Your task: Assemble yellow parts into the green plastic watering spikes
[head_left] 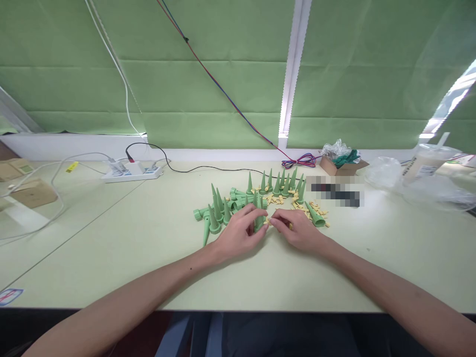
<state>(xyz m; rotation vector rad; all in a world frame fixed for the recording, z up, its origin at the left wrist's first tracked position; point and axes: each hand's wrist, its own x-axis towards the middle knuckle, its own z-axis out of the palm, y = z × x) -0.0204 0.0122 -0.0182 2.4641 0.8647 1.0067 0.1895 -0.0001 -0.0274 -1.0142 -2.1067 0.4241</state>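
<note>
Around a green cone-shaped plastic spike (259,221), my left hand (240,232) is closed, with the spike's lower part partly hidden by the fingers. My right hand (297,229) pinches a small yellow plastic piece (267,221) at the spike's side, where the fingertips of both hands nearly meet. Several more green spikes (214,220) stand or lie just left of my left hand. Behind the hands, upright spikes (276,186) form a loose row. Loose yellow pieces (275,199) are scattered between that row and my hands. One green spike (316,215) lies tilted beyond my right hand.
A white power strip (133,172) with plugs and cables lies at the back left. At the back right are a small cardboard box (340,166), bundled wire (303,161) and a drink cup (427,163) with plastic bags. A blurred dark object (334,192) lies nearby.
</note>
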